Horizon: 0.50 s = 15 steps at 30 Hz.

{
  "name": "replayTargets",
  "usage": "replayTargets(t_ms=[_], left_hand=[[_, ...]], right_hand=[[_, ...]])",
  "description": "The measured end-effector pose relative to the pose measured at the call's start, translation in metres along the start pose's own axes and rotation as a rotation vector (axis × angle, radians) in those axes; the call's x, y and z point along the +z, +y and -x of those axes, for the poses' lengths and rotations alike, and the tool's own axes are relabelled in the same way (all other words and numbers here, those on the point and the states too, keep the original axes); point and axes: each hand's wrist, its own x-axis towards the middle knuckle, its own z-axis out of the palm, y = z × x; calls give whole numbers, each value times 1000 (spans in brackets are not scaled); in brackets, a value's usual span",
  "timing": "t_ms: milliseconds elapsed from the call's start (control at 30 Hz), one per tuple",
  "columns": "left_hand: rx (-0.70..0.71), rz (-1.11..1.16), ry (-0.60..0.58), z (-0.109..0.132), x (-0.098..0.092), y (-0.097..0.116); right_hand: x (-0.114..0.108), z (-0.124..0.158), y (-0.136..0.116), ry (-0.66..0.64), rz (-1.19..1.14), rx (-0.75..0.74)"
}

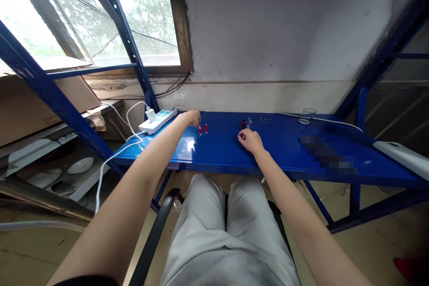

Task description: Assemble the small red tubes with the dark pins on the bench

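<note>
My left hand [193, 118] is reached out over the far left of the blue table, its fingers closed together. At its fingertips is a small red piece [200, 131] with a pale lower end, which it seems to pinch. Just to the right stands a similar red piece [206, 128]. My right hand [251, 140] is curled low over the table, thumb and fingers together; whatever they hold is hidden or too small to name. Right behind it are a dark red item [243, 124] and some small clear pieces [249, 122]. Several tiny metallic pieces [265, 120] stand in a row farther right.
A white power strip [158, 120] with a plugged-in cable lies at the left end of the blue table [214, 152]. Toward the right are a clear glass [306, 116], a blurred-out dark object [326, 154] and a white device [402, 156]. Blue frame posts flank the table.
</note>
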Motion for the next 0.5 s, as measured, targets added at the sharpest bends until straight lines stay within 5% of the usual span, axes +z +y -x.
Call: replayTargets(t_ms=[500], left_hand=[[38, 68, 90, 1, 16, 7]], right_hand=[[3, -1, 4, 2, -6, 2]])
